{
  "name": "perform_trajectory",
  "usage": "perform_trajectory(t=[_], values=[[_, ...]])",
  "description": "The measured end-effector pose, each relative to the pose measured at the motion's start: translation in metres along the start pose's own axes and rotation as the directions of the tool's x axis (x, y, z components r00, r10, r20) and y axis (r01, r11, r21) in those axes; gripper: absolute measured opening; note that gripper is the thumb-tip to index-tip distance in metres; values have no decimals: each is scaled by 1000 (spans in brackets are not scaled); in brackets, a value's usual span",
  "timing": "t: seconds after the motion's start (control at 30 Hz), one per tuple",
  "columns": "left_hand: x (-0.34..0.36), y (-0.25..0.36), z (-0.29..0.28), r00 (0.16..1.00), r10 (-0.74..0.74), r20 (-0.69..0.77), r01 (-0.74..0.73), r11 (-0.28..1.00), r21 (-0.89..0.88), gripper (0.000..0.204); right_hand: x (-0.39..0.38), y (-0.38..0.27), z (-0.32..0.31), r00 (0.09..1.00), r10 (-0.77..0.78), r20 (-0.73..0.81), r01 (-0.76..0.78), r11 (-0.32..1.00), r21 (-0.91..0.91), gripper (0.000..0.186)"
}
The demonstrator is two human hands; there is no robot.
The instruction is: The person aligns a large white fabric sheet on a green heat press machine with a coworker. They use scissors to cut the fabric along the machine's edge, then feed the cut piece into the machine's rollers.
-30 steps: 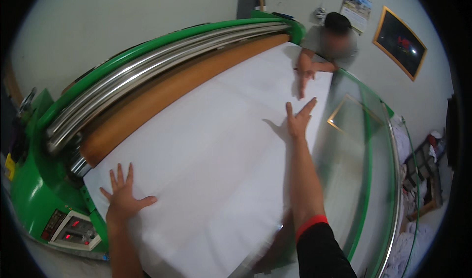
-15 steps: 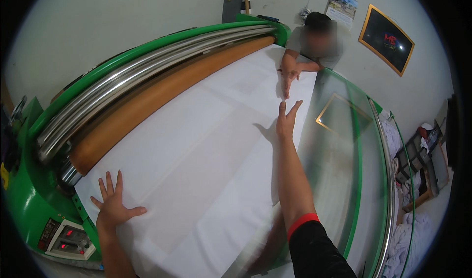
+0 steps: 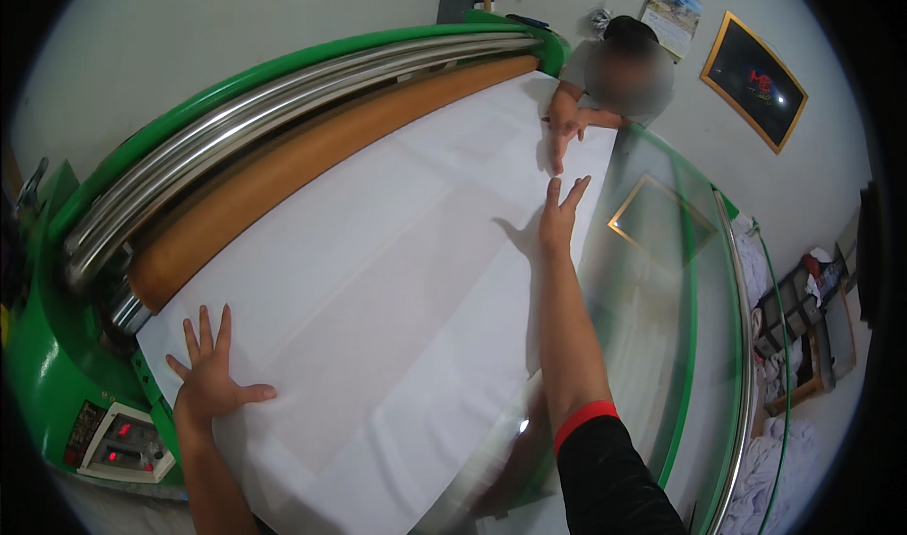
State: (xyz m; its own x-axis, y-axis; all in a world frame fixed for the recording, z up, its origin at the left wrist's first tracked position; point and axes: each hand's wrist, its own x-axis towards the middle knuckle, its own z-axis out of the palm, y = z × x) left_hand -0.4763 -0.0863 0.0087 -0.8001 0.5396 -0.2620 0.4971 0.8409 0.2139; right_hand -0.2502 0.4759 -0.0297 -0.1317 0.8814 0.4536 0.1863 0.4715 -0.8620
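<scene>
A wide white sheet (image 3: 283, 346) of thin material lies over the machine's glass-like bed, with a faint grey rectangle showing through its middle. My left hand (image 3: 213, 370) rests on its near left part, fingers spread, close to the tan roller (image 3: 312, 176). Stretched far forward, my right hand (image 3: 559, 215) is on or just over the sheet's right edge, thumb and fingers apart. Whether its palm touches cannot be made out. Just beyond my right fingertips, a co-worker's hand (image 3: 565, 143) reaches over the same sheet.
Shiny metal rollers (image 3: 283, 110) run along the green machine frame (image 3: 57, 346) on the left. A control panel (image 3: 126, 445) sits at the near left. On the right are a clear glass-like surface (image 3: 642, 327), a metal bar (image 3: 746, 374) and piled white cloth (image 3: 775, 478). A co-worker (image 3: 624, 72) leans in at the far end.
The view has shifted slightly, so the machine sits a little differently in it. Both my hands keep nearly the same place on the sheet, fingers still spread.
</scene>
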Motion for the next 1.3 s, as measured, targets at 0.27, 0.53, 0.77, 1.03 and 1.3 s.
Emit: perform_trajectory(t=[0.27, 0.53, 0.77, 1.03, 1.3], values=[[4, -5, -1, 1000, 16, 8, -16, 1000, -10, 179, 20, 30, 4, 998, 26, 53, -31, 995, 90, 110], [1, -1, -8, 994, 3, 106, -7, 999, 43, 190, 15, 15, 4, 1000, 14, 5, -14, 999, 48, 109], [0, -7, -6, 993, 16, 114, -21, 999, 45, 198, 7, 7, 5, 999, 47, 9, -47, 997, 64, 110], [-3, -5, -11, 990, 19, 136, -26, 998, 51, 196, 8, 3, 8, 997, 71, 18, -73, 994, 86, 113], [13, -22, 6, 998, -51, -40, 39, 964, -263, 180, 15, 10, 14, 998, 61, 24, -63, 993, 98, 115]])
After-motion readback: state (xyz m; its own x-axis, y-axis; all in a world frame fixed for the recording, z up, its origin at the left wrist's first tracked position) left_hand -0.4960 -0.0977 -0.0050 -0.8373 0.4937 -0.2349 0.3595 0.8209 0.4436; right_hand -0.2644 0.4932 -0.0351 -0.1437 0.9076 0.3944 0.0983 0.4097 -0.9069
